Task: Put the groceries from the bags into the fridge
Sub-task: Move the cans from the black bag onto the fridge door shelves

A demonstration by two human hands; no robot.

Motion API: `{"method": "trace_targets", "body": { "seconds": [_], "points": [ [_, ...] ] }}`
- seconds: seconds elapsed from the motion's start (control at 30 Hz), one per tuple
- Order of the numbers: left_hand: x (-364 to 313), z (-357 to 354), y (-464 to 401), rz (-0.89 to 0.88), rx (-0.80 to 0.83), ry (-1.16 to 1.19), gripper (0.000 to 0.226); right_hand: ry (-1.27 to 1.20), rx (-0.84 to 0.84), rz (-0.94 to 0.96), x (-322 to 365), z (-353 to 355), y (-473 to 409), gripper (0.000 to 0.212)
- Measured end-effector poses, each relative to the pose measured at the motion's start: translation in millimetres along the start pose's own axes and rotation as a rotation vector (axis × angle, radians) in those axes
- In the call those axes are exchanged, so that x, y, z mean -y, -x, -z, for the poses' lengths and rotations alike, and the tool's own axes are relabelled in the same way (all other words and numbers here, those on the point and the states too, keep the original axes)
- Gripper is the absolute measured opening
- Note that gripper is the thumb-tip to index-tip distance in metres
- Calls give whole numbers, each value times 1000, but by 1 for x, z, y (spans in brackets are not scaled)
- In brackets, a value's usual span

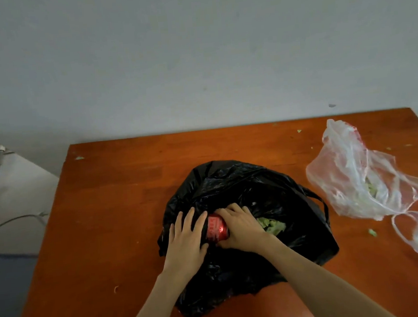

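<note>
Here my right hand (241, 227) curls round a red can (217, 227) lying on its side inside the black bag (242, 180) on the wooden table (110, 191). My left hand (186, 237) rests flat on the bag's plastic just beside the can, fingers straight. Green leaves (273, 224) lie in the bag near my right hand.
</note>
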State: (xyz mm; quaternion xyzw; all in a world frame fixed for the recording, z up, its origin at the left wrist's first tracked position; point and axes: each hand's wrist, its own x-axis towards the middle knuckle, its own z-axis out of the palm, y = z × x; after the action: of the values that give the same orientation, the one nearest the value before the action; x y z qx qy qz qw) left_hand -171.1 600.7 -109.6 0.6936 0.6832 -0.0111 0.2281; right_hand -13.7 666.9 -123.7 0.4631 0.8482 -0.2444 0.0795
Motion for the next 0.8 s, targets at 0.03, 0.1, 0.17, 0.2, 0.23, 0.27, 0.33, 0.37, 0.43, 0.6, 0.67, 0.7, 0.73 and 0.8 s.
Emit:
{"method": "trace_targets", "body": {
  "seconds": [0.03,0.1,0.17,0.2,0.23,0.27,0.33,0.37,0.43,0.6,0.67,0.7,0.73,0.8],
  "points": [
    [1,3,-1,-3,-2,0,70,-50,-11,-4,1,3,3,78],
    [5,9,-2,-3,4,-10,71,-270,-59,-40,4,12,13,74],
    [7,14,-3,3,33,-50,72,-520,-134,-105,4,24,30,68],
    [6,17,-4,6,46,-75,72,-602,-176,-146,0,30,41,66],
    [3,22,-4,2,48,-94,72,-677,-217,-187,-5,34,54,65],
    [-4,26,-3,-13,36,-98,70,-762,-258,-228,-11,39,69,64],
    [-26,35,0,-79,-22,-78,66,-952,-352,-293,-24,46,105,58],
    [-41,39,2,-131,-61,-68,65,-1037,-417,-319,-30,50,124,52],
    [-77,45,11,-257,-129,-60,63,-1187,-576,-369,-40,56,166,41],
    [-191,34,56,-578,-186,-91,64,-1488,-942,-466,-60,56,294,41],
    [-237,20,80,-700,-172,-63,66,-1553,-1075,-524,-67,48,352,50],
    [-261,11,94,-764,-160,-29,69,-1569,-1131,-536,-69,44,382,54],
    [-286,2,109,-826,-139,9,72,-1567,-1183,-549,-72,38,412,54],
    [-335,-16,143,-912,-70,72,66,-1517,-1279,-596,-75,25,472,47]
  ]
}}
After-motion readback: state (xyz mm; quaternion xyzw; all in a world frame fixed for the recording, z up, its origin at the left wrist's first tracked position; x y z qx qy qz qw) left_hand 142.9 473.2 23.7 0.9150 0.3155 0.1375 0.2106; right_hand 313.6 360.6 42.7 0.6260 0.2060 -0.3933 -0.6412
